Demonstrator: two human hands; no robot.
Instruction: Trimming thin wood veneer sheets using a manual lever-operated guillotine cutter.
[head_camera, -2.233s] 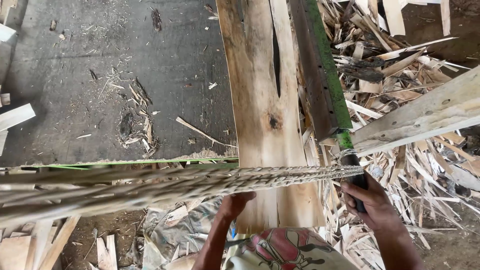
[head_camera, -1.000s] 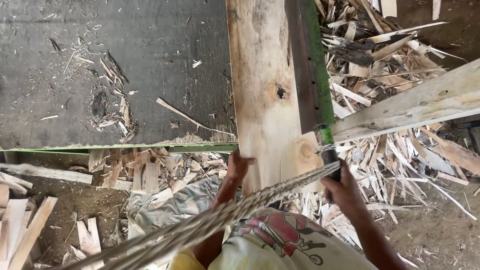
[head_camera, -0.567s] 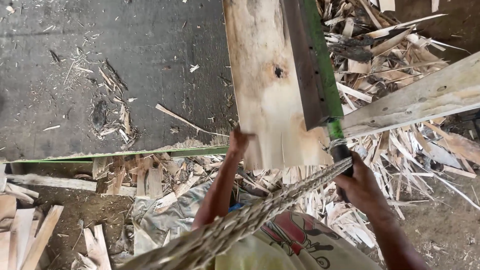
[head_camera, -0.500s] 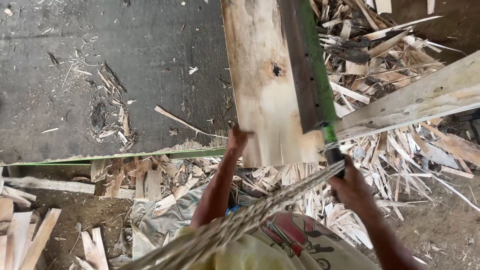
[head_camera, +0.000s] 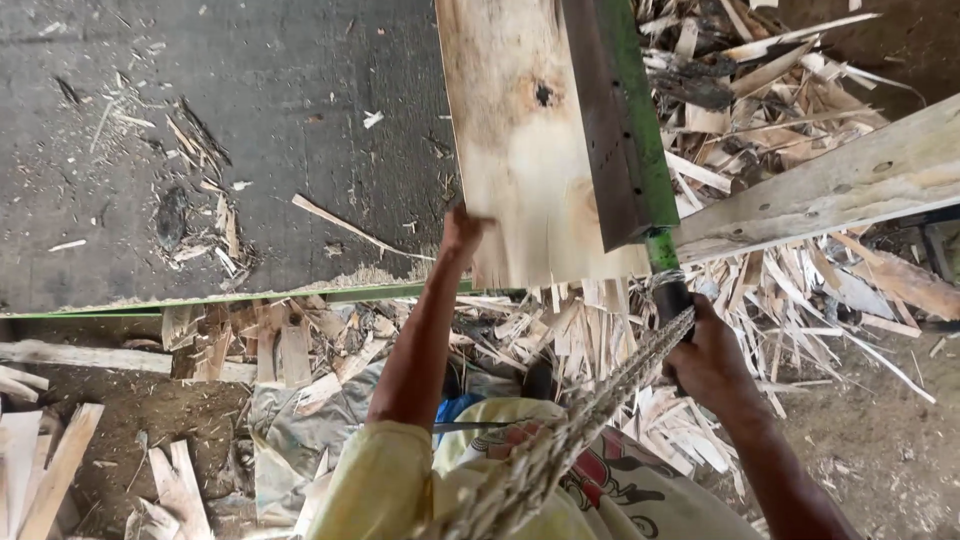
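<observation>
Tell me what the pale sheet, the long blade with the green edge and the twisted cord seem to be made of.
The pale sheet looks like thin raw wood veneer: visible grain, a dark knot, a splintered lower edge, no finish. The long blade seems to be dull grey metal with a green-painted edge and a dark handle in the right hand. The twisted cord looks like coarse, fuzzy plant-fibre rope, though blurred.

A left hand (head_camera: 462, 228) touches the near left corner of a veneer sheet (head_camera: 520, 140) lying on a work table (head_camera: 200, 150). To its right, a long blade (head_camera: 620, 130) rests on the sheet, its handle (head_camera: 672, 295) in the right hand (head_camera: 712, 360). Wood scraps (head_camera: 560, 330) lie below.
</observation>
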